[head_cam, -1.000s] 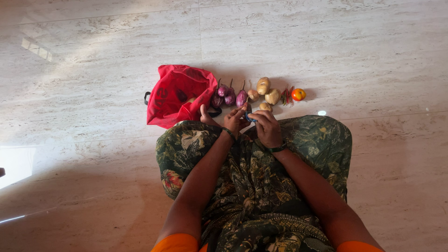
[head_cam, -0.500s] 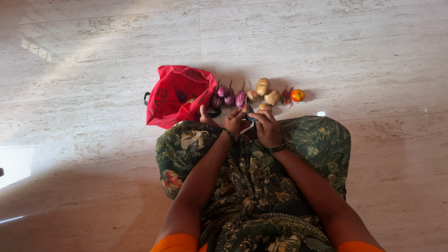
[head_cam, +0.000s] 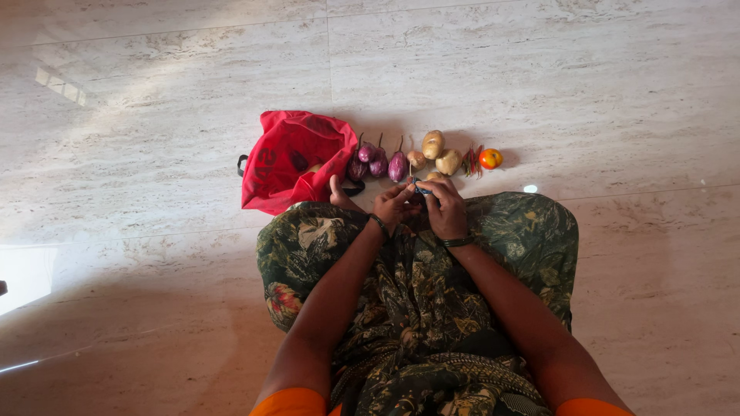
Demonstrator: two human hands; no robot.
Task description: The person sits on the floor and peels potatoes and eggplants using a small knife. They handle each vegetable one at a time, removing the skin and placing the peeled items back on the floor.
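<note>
Left hand: the left hand (head_cam: pixel 391 206) sits just above the middle of the frame, over the knees, fingers curled toward the right hand; its grip is clenched around a small dark object.
Right hand: the right hand (head_cam: pixel 445 208) is just right of it, the two touching; its fingertips pinch the same small dark object, so this grip is closed on it too.
Held thing: the small dark object (head_cam: pixel 421 188) shows bluish between the fingertips, at the top edge of both hands; it is too small to say what it is, possibly a small tool or band.
Change: against the earlier pictures, both hands have drawn closer together and the object sits a little higher and further right, now tight between the fingertips.
Vegetables: a row lies on the floor just beyond the hands, unchanged: purple eggplants (head_cam: pixel 378 163), potatoes (head_cam: pixel 433 144), red chillies (head_cam: pixel 471 160) and a tomato (head_cam: pixel 490 159) at the right end.
Bag: a red cloth bag (head_cam: pixel 289 158) lies left of the eggplants, touching them, in the same spot as before.
Floor: pale marble floor (head_cam: pixel 539 85) fills the frame.
Lap: a green patterned garment (head_cam: pixel 416 293) covers the folded legs, lower centre.
</note>
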